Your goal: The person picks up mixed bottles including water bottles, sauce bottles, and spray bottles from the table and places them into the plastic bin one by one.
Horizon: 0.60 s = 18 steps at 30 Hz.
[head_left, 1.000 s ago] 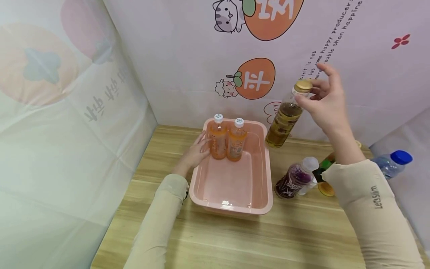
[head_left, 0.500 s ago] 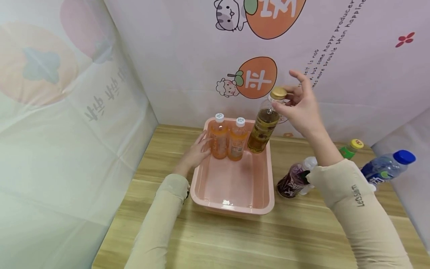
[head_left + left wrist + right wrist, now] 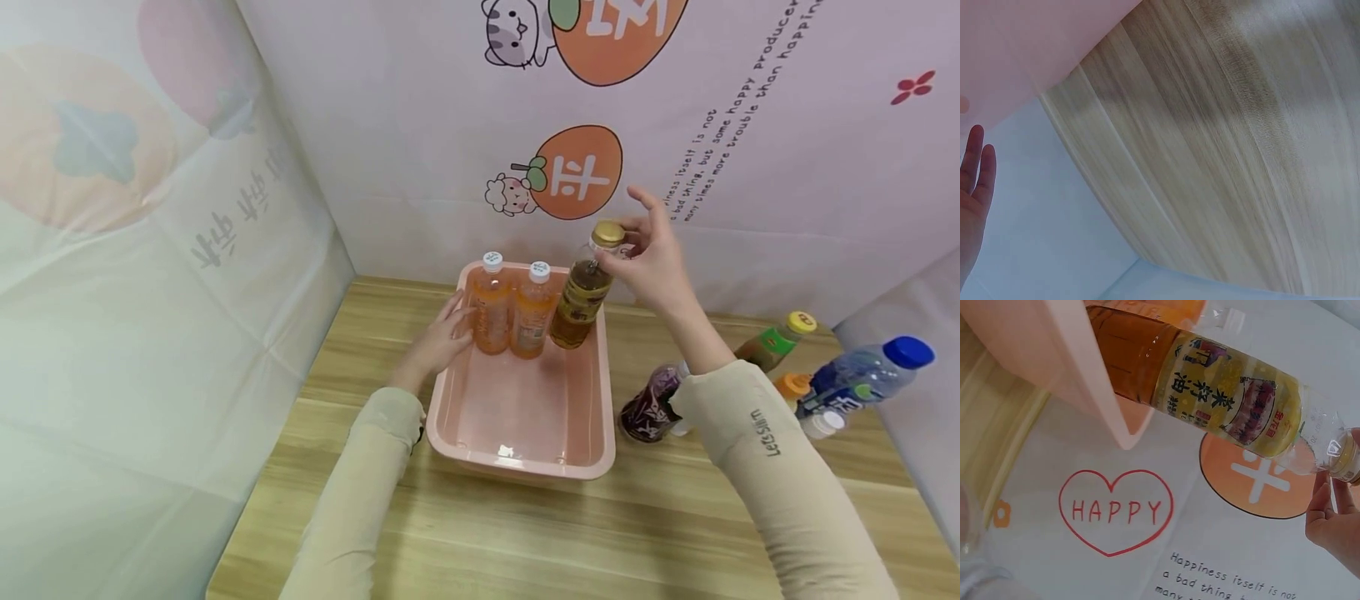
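Note:
My right hand [image 3: 651, 265] pinches the neck of an oil bottle [image 3: 579, 304] with a gold cap, its lower part inside the pink basin [image 3: 517, 468] at the back right corner. In the right wrist view the yellow-labelled bottle [image 3: 1229, 397] leans over the basin rim, with fingers of my right hand [image 3: 1335, 512] at its neck. Two orange drink bottles [image 3: 492, 312] [image 3: 533, 317] with white caps stand in the basin, left of the oil bottle. At the basin's left rim rests my left hand [image 3: 438, 340], fingers extended; the left wrist view shows part of this hand [image 3: 974, 187].
Right of the basin stand a purple bottle [image 3: 649, 407], a green-labelled bottle [image 3: 772, 346] with a yellow cap, a blue-capped bottle [image 3: 855, 379], an orange-capped one [image 3: 793, 385] and a white-capped one [image 3: 823, 424]. Printed cloth [image 3: 420, 150] hangs behind the wooden table [image 3: 465, 542].
My right hand has carried the oil bottle left and down, from outside the basin's right side into its back right corner. My left hand has stayed at the left rim.

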{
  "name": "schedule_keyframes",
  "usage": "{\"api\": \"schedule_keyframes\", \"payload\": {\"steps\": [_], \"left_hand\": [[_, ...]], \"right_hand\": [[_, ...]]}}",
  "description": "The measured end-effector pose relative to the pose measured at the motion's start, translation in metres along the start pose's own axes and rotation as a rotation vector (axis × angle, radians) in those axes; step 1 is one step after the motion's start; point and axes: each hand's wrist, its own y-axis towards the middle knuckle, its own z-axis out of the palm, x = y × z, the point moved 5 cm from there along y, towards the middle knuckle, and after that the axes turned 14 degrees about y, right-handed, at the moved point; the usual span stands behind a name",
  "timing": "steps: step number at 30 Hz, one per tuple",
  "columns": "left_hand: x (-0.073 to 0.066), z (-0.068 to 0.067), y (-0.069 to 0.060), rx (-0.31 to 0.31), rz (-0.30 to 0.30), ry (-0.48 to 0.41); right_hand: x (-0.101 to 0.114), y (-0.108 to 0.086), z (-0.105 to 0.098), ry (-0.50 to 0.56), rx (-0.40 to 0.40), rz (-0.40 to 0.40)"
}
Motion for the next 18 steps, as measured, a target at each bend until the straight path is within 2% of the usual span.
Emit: {"api": "schedule_keyframes", "payload": {"steps": [6, 18], "left_hand": [[0.0, 0.0, 0.0, 0.004, -0.003, 0.007], [0.0, 0.0, 0.0, 0.007, -0.011, 0.001]], "right_hand": [[-0.014, -0.001, 0.003, -0.007, -0.021, 0.024], [-0.044, -0.002, 0.013, -0.02, -0.006, 0.092]]}}
